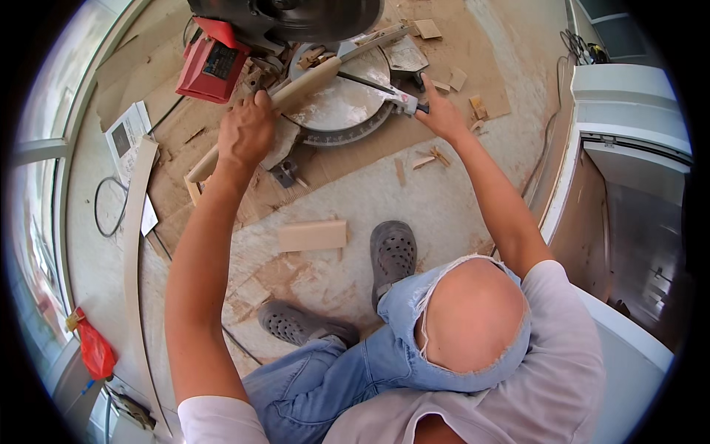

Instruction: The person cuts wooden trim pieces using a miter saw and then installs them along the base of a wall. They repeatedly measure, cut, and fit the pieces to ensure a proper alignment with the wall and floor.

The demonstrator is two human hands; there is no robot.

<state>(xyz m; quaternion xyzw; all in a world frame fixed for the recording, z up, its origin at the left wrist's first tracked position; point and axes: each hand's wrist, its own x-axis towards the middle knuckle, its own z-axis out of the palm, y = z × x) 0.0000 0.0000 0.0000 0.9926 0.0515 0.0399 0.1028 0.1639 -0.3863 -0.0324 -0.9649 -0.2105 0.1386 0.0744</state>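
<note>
A miter saw stands at the top, with a black blade head (pixel 285 16), red housing (pixel 209 74) and a round metal turntable (pixel 331 111). My left hand (pixel 247 129) is closed on a pale wooden board (pixel 310 83) lying along the saw's fence, left of the turntable. Reaching to the turntable's front right, my right hand (pixel 439 111) is closed round a black handle (pixel 421 108), with the index finger stretched upward. The tips of some fingers are hidden.
Cardboard (pixel 259 211) lies under the saw with wood scraps (pixel 479 107). A loose block (pixel 311 235) lies near my feet. At left are a long strip (pixel 133 244), papers (pixel 120 137), cable and red bag (pixel 96 348); a white door frame (pixel 566 170) borders the right.
</note>
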